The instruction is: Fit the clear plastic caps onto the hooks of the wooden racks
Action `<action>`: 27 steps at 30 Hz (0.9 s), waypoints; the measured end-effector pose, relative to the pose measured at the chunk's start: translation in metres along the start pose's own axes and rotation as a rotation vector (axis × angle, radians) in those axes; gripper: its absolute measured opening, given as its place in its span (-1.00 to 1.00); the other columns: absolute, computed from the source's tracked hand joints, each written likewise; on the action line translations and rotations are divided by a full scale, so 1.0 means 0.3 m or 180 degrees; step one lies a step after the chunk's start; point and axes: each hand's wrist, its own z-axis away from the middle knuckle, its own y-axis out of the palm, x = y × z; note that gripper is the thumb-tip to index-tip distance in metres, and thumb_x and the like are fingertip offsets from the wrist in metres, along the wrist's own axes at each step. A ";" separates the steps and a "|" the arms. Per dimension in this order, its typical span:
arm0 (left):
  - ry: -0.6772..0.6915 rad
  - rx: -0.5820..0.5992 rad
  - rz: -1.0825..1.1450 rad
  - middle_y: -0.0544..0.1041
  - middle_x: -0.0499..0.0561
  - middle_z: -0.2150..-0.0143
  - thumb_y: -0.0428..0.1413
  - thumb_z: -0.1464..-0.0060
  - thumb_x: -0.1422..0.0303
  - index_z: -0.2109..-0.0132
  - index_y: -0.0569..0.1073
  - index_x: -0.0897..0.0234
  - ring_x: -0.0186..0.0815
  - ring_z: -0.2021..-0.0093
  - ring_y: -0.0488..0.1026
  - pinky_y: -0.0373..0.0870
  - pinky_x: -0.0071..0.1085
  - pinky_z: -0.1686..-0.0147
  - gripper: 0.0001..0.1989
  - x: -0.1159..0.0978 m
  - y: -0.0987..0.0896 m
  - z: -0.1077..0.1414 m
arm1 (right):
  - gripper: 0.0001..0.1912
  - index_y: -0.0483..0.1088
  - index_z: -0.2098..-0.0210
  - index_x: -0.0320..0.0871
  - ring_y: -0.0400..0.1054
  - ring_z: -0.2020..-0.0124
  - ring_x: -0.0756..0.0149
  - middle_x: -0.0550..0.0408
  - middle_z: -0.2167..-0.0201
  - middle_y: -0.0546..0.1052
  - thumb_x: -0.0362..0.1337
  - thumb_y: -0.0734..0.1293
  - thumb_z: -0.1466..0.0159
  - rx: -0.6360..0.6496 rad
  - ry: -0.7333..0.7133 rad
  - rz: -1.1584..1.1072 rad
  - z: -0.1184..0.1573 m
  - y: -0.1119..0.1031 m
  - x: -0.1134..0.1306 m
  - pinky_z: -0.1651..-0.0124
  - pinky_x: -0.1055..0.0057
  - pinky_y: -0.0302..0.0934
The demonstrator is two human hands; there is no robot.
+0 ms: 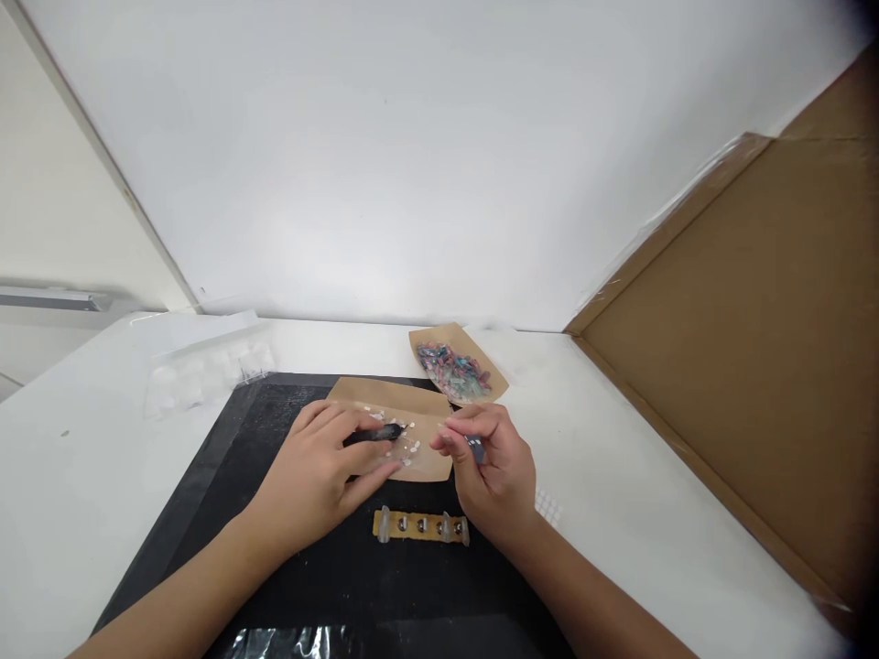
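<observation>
My left hand [320, 467] is closed around a black pen-like tool [380, 433], whose dark tip points right over a brown paper tray [385, 394]. Small white flat pieces [412, 448] lie scattered in that tray. Just right of the tool's tip, my right hand [498, 471] holds its thumb and fingertips together in a pinch; anything between them is too small to make out. Below both hands, a yellow strip [412, 525] with several shiny round metal pieces and clear bits across it rests on the black mat [322, 586].
A second paper tray [426, 337] at the back holds many wrapped coloured pieces [454, 371]. At back left stands a clear plastic box [206, 371]. A sheet of small white squares [548, 506] lies partly behind my right wrist. Cardboard [742, 348] leans along the right side.
</observation>
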 end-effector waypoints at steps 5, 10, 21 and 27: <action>-0.0001 0.0223 -0.0017 0.64 0.01 0.08 0.29 -0.22 0.10 0.15 0.65 0.12 -0.12 0.05 0.54 0.33 -0.10 -0.01 -0.78 -0.011 -0.020 -0.004 | -0.93 0.33 0.16 -0.03 0.60 0.30 0.25 0.12 0.33 0.60 -0.24 0.32 -0.48 0.0117 0.0049 0.0128 -0.007 -0.011 0.001 0.24 0.25 0.43; 0.0073 0.0449 -0.0091 0.63 0.03 0.10 0.31 -0.20 0.13 0.16 0.65 0.13 -0.09 0.01 0.50 0.39 -0.15 0.04 -0.80 0.003 -0.017 0.003 | -0.92 0.35 0.18 -0.04 0.59 0.31 0.25 0.11 0.34 0.60 -0.23 0.33 -0.48 0.0136 0.0096 0.0239 -0.016 -0.013 0.009 0.27 0.27 0.42; 0.0293 0.0299 -0.0420 0.63 -0.02 0.17 0.15 -0.37 0.36 0.16 0.61 0.15 -0.15 0.09 0.46 0.28 -0.20 0.14 -0.87 0.001 0.000 0.007 | -0.91 0.35 0.21 -0.02 0.50 0.33 0.27 0.18 0.39 0.58 -0.30 0.35 -0.45 0.0168 -0.0075 0.0464 -0.032 -0.018 0.024 0.19 0.24 0.34; 0.0182 0.0234 -0.0371 0.63 -0.01 0.16 0.20 -0.35 0.33 0.09 0.58 0.19 -0.12 0.07 0.43 0.27 -0.18 0.12 -0.92 0.004 -0.011 0.007 | -0.89 0.36 0.22 0.00 0.50 0.29 0.23 0.21 0.38 0.59 -0.30 0.38 -0.43 0.0438 -0.0175 0.0568 -0.031 -0.028 0.014 0.08 0.16 0.30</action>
